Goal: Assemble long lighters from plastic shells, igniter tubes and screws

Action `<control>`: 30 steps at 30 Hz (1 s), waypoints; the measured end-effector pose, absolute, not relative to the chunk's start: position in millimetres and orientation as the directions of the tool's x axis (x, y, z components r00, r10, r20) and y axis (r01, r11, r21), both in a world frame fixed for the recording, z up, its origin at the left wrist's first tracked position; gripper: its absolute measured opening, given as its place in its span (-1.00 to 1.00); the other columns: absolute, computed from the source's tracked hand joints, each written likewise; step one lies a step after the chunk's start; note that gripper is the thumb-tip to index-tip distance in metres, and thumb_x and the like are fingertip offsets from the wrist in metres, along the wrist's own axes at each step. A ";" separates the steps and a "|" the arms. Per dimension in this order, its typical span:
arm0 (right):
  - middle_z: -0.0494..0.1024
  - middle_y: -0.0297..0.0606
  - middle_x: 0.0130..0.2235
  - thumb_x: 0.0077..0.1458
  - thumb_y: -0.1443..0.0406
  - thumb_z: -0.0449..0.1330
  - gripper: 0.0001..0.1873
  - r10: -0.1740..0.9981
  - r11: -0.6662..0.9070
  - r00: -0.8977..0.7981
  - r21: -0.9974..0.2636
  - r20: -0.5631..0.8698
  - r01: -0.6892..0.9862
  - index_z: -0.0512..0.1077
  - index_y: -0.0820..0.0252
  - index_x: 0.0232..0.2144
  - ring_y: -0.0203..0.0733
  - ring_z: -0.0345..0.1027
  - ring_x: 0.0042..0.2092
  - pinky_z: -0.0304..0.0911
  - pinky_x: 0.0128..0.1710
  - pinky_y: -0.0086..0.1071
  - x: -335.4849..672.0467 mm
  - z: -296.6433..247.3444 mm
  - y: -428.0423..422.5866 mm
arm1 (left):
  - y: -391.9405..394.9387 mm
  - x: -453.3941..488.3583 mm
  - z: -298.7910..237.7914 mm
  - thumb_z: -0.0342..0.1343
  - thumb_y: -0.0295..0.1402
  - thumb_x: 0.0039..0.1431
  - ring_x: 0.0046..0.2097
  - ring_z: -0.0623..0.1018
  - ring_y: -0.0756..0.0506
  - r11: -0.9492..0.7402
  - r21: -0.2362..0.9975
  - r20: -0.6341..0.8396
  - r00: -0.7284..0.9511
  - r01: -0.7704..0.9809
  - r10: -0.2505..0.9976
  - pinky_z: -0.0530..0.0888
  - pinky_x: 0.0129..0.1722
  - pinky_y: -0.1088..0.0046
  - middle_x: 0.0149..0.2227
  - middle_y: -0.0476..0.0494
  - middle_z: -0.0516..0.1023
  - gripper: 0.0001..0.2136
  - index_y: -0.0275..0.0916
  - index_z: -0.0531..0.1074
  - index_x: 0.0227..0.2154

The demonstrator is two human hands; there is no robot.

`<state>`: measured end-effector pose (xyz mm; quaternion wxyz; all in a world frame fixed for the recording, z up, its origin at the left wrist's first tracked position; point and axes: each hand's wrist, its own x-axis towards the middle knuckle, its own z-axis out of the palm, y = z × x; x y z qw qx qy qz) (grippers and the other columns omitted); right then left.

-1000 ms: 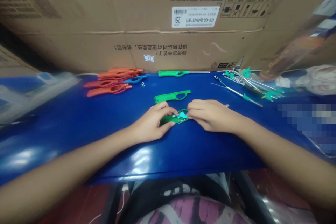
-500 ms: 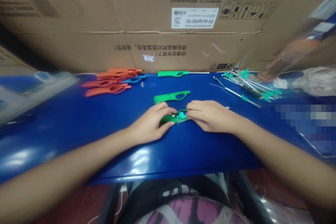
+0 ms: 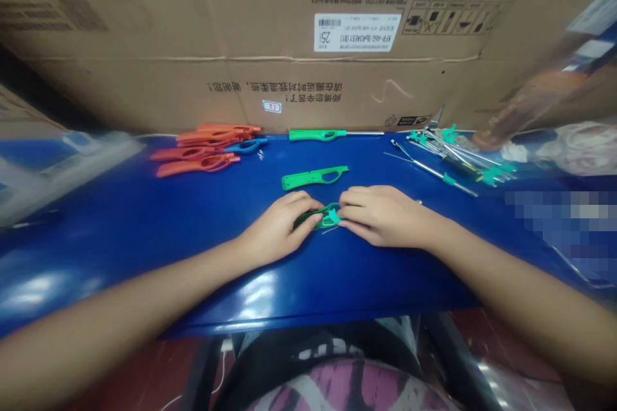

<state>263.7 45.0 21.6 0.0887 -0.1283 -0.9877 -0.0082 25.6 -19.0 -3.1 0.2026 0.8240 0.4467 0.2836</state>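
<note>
Both my hands meet at the middle of the blue table (image 3: 144,218). My left hand (image 3: 277,228) is closed around a green lighter shell half (image 3: 319,217) that lies flat on the table. From the right, my right hand (image 3: 380,215) pinches the teal inner part and thin metal piece at the shell's right end. Most of the shell is hidden under my fingers. A second green shell half (image 3: 314,176) lies just beyond my hands.
Several orange shell halves (image 3: 200,149) and a blue one (image 3: 248,145) lie at the back left. A complete green lighter (image 3: 332,135) rests against the large cardboard box (image 3: 299,38). A pile of metal rods with teal parts (image 3: 453,154) sits at the back right.
My right hand has slid a little left toward my left hand, closing the gap over the green shell. Less of the shell shows now.
</note>
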 end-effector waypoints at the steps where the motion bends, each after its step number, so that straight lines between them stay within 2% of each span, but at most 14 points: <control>1: 0.50 -0.19 -0.28 0.38 0.24 0.04 -0.70 0.253 0.966 -0.951 -0.001 0.179 0.257 0.52 0.24 -0.29 -0.16 0.33 -0.24 0.13 -0.32 -0.33 263.4 20.9 44.9 | -18.3 25.5 -3.7 0.01 -0.34 0.38 -0.10 0.55 -0.13 -0.509 0.602 0.286 0.429 0.615 0.857 0.49 -0.04 0.28 -0.17 -0.17 0.57 -0.80 -0.24 0.52 -0.12; 5: 0.51 -0.20 -0.26 0.36 0.20 0.09 -0.75 0.308 0.947 -0.922 0.013 0.237 0.320 0.50 0.20 -0.28 -0.15 0.35 -0.23 0.15 -0.34 -0.34 262.2 19.1 43.6 | -16.3 24.6 -5.7 0.07 -0.35 0.33 -0.16 0.57 -0.11 -0.446 0.672 0.270 0.366 0.591 0.891 0.49 -0.13 0.33 -0.20 -0.13 0.60 -0.85 -0.23 0.54 -0.18; 7: 0.52 -0.17 -0.16 0.30 0.17 0.17 -0.79 0.383 0.920 -0.879 -0.035 0.284 0.390 0.47 0.18 -0.16 -0.10 0.38 -0.15 0.21 -0.31 -0.32 261.0 18.6 42.8 | -16.0 24.2 -5.6 0.09 -0.36 0.31 -0.17 0.57 -0.11 -0.432 0.688 0.270 0.347 0.583 0.898 0.48 -0.15 0.34 -0.20 -0.13 0.60 -0.85 -0.23 0.54 -0.19; 10: 0.51 -0.11 -0.01 0.23 0.15 0.26 -0.58 0.463 0.886 -0.834 -0.150 0.301 0.439 0.37 0.16 0.07 -0.03 0.38 0.00 0.29 -0.18 -0.27 258.3 16.9 42.6 | -16.7 24.0 -4.0 0.10 -0.37 0.29 -0.18 0.57 -0.11 -0.435 0.693 0.280 0.341 0.575 0.897 0.48 -0.16 0.34 -0.21 -0.13 0.60 -0.87 -0.23 0.54 -0.22; 15: 0.60 -0.16 -0.12 0.28 0.22 0.21 -0.74 0.423 0.903 -0.864 -0.204 0.271 0.378 0.46 0.16 -0.02 -0.06 0.44 -0.10 0.30 -0.11 -0.21 254.6 10.8 44.0 | -19.2 24.8 -1.1 0.09 -0.41 0.28 -0.18 0.55 -0.10 -0.485 0.662 0.331 0.358 0.572 0.873 0.48 -0.14 0.35 -0.24 -0.13 0.58 -0.88 -0.24 0.52 -0.22; 18: 0.61 -0.13 -0.14 0.29 0.22 0.19 -0.71 0.403 0.911 -0.869 -0.216 0.286 0.352 0.46 0.20 0.01 -0.06 0.45 -0.12 0.31 -0.11 -0.22 253.3 7.7 43.7 | -20.2 26.3 -1.4 0.10 -0.40 0.25 -0.19 0.55 -0.10 -0.487 0.646 0.336 0.355 0.588 0.873 0.49 -0.15 0.35 -0.23 -0.12 0.57 -0.91 -0.24 0.49 -0.24; 22: 0.61 -0.09 -0.12 0.31 0.21 0.16 -0.68 0.391 0.919 -0.871 -0.178 0.298 0.352 0.45 0.22 0.04 -0.05 0.46 -0.11 0.31 -0.11 -0.20 251.6 4.8 43.0 | -19.9 28.1 -4.3 0.18 -0.29 0.25 -0.22 0.56 -0.09 -0.467 0.641 0.332 0.328 0.609 0.884 0.49 -0.16 0.36 -0.26 -0.10 0.58 -0.87 -0.22 0.53 -0.22; 25: 0.60 -0.08 -0.09 0.32 0.20 0.15 -0.66 0.378 0.925 -0.878 -0.155 0.293 0.346 0.45 0.24 0.07 -0.04 0.45 -0.09 0.29 -0.10 -0.19 252.4 6.2 43.7 | -18.5 27.9 -6.0 0.20 -0.29 0.26 -0.23 0.56 -0.07 -0.457 0.652 0.331 0.315 0.605 0.889 0.48 -0.17 0.39 -0.27 -0.09 0.58 -0.87 -0.22 0.56 -0.25; 30: 0.57 -0.05 0.00 0.27 0.19 0.21 -0.51 0.286 0.956 -0.931 -0.128 0.228 0.263 0.37 0.25 0.19 -0.01 0.38 0.02 0.21 0.06 -0.07 260.9 19.5 46.3 | -17.0 26.1 -4.5 0.21 -0.30 0.26 -0.26 0.55 -0.07 -0.446 0.673 0.315 0.317 0.590 0.895 0.45 -0.22 0.40 -0.31 -0.09 0.58 -0.88 -0.24 0.57 -0.29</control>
